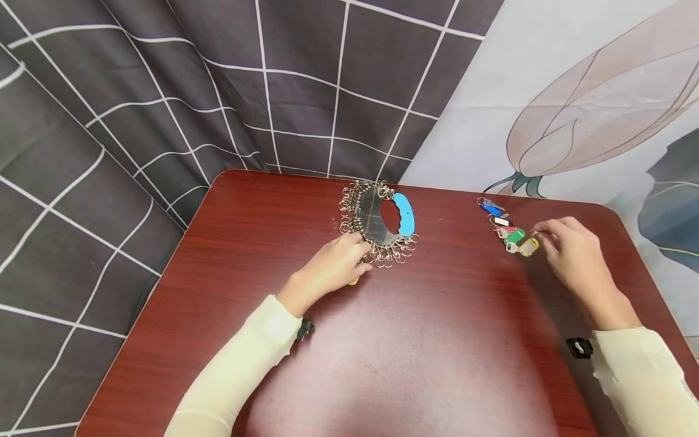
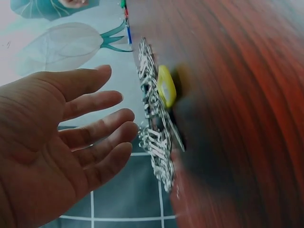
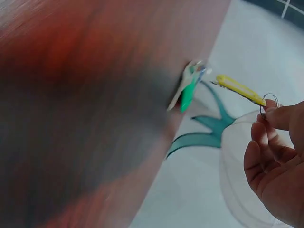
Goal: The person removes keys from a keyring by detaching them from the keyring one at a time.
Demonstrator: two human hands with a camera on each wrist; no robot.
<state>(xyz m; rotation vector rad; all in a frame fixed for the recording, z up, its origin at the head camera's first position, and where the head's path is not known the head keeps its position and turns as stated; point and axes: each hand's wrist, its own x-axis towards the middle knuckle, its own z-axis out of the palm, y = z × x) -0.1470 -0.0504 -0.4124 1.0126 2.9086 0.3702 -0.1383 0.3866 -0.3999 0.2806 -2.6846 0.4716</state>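
A metal key-ring holder plate (image 1: 372, 221) with a blue handle (image 1: 405, 213) lies toward the back of the table, its curved edge hung with many split rings. My left hand (image 1: 338, 261) is over the near-left rings, fingers relaxed and gripping nothing in the left wrist view. Beside those rings sits a yellow key tag (image 2: 166, 87), mostly hidden by that hand from the head. At the right, my right hand (image 1: 576, 255) pinches the split ring (image 3: 270, 99) of another yellow key tag (image 3: 240, 89), raised off the table in the right wrist view.
Left of the right hand lie several tagged keys in a row, among them a blue tag (image 1: 491, 209), a black tag (image 1: 501, 222) and a green tag (image 1: 516, 236). Behind the reddish-brown table (image 1: 426, 340) hang a dark gridded curtain (image 1: 306, 97) and a flower-printed cloth (image 1: 475, 133).
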